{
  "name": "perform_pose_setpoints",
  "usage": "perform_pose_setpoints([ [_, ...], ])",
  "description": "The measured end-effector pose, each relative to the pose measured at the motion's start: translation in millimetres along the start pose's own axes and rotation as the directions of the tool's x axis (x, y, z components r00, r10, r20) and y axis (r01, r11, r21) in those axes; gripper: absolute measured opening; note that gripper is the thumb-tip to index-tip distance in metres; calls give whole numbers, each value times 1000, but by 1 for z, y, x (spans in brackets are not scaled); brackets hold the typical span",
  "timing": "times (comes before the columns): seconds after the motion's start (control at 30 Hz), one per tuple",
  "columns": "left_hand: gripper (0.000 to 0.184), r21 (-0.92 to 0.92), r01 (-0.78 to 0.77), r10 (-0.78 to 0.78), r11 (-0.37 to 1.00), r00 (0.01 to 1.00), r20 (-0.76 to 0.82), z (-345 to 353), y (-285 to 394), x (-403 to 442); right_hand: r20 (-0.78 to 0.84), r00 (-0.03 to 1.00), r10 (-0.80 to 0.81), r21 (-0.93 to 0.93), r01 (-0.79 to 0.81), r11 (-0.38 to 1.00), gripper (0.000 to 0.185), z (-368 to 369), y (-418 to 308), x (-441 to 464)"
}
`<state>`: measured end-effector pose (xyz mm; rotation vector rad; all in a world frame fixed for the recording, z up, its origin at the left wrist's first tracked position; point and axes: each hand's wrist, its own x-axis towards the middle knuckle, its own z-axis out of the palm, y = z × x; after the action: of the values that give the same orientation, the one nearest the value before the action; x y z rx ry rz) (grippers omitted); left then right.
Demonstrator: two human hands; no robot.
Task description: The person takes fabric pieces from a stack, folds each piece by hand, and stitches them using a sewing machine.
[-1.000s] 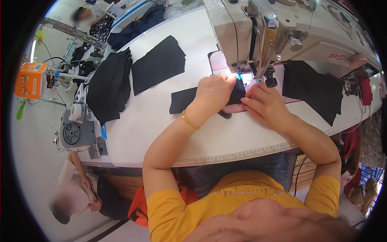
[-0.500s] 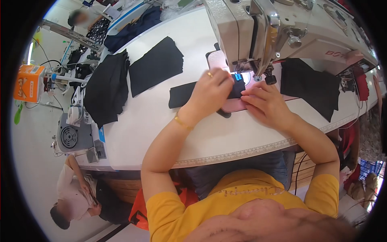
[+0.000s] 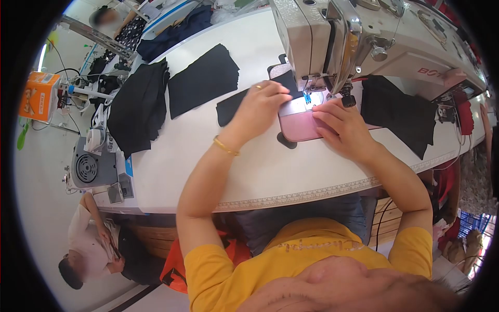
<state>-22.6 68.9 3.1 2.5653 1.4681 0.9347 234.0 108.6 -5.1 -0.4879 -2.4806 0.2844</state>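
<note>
My left hand is closed on a black cloth piece, just left of the needle area. Part of this cloth reaches behind the fingers towards the presser foot. My right hand rests on the pink plate of the sewing machine, right of the presser foot, its fingers spread and no cloth seen in them. The machine's lamp lights the metal plate between my hands.
Two stacks of black cloth, one near and one farther left, lie on the white table. More black cloth lies at the right. A seated person is at lower left, another person at upper left.
My left hand has moved left and up, and the black cloth has shifted away from me, uncovering the pink plate. My right hand has stayed nearly in place.
</note>
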Motion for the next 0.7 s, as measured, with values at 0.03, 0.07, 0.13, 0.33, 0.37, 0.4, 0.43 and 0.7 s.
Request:
perform_pose_setpoints([
  [0.03,31,75,-2,-3,997,998,57,-9,-4,-5,3,1000,3,2,-3,1000,32,-1,0,0],
  [0.07,32,120,49,-60,992,995,85,-19,-7,-11,-1,1000,-5,13,5,1000,31,-2,0,1],
  [0.13,32,137,132,-152,982,977,148,-39,-18,-25,-6,1000,-16,33,16,999,31,0,1,3],
  [0.33,30,145,190,-206,971,973,105,-45,-11,-40,-34,999,20,121,-16,993,28,5,4,3],
  [0.37,29,147,182,-201,972,972,123,-47,-5,-41,-42,999,2,101,2,995,26,2,3,4],
  [0.4,27,150,176,-197,973,970,141,-49,2,-42,-49,999,-17,84,21,996,24,1,2,4],
  [0.43,27,154,182,-204,971,969,139,-52,12,-46,-48,999,-22,89,26,996,24,1,2,3],
  [0.7,39,171,144,-208,975,866,455,-45,106,-66,-45,999,-27,77,30,997,24,1,2,0],
])
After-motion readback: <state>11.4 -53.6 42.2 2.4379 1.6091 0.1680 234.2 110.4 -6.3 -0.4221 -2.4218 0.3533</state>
